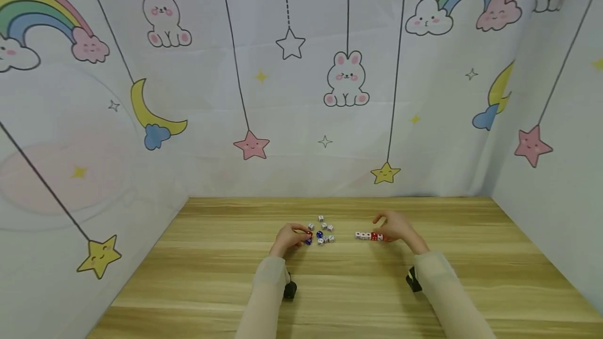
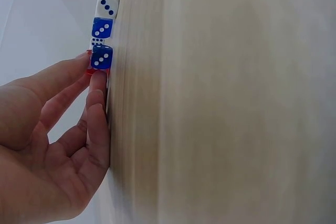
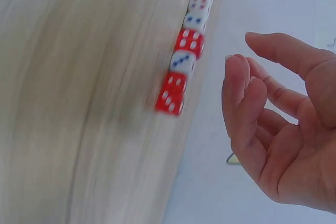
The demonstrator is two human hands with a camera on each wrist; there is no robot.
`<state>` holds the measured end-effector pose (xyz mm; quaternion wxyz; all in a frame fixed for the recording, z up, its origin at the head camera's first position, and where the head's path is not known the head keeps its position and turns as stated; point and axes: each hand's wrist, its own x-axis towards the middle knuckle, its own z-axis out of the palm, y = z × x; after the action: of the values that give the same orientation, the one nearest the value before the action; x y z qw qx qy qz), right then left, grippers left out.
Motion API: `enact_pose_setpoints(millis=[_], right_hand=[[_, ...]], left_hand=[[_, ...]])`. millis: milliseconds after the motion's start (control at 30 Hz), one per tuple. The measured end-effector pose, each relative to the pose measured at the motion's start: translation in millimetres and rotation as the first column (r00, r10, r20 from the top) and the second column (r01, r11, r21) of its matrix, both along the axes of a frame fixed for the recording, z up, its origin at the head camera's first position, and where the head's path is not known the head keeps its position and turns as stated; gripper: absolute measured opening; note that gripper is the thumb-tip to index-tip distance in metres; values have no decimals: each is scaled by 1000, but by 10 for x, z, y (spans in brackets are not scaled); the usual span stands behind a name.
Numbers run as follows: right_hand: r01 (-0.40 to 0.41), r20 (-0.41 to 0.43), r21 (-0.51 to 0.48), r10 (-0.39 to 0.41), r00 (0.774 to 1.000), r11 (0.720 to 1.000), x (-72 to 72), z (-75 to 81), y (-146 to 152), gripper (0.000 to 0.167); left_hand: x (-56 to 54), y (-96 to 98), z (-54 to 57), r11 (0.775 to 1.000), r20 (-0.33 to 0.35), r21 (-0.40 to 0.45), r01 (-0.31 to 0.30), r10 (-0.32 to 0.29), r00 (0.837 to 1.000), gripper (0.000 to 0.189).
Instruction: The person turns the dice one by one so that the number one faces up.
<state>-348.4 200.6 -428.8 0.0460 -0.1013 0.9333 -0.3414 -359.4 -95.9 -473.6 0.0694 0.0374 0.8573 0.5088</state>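
With thumb and fingertips, my left hand [image 1: 289, 237] pinches a red die [image 2: 89, 70], mostly hidden behind a blue die [image 2: 102, 57] in the left wrist view. Another blue die [image 1: 319, 234] lies just to the right of that hand, among several white dice [image 1: 325, 226]. On the right, red and white dice form a straight row [image 1: 368, 236]. My right hand [image 1: 397, 225] hovers at the right end of this row, its fingers loosely bent and holding nothing. In the right wrist view two red dice [image 3: 170, 100] sit at the row's near end, apart from the fingertips.
The wooden table [image 1: 348, 297] is enclosed by white cloth walls [image 1: 301, 171] printed with rabbits, stars and rainbows. A black wrist device [image 1: 290, 290] is on the left wrist, another black device [image 1: 414, 279] on the right.
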Motion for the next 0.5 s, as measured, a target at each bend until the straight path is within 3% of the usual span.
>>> enact_pose_setpoints(millis=[267, 500], right_hand=[[-59, 18, -65, 60, 998, 996, -16, -24, -433, 22], [-96, 34, -58, 98, 995, 994, -30, -133, -751, 20]], left_hand=[[3, 4, 8, 1000, 1, 4, -8, 8, 1000, 19], [-4, 6, -19, 1000, -13, -4, -2, 2, 1000, 20]])
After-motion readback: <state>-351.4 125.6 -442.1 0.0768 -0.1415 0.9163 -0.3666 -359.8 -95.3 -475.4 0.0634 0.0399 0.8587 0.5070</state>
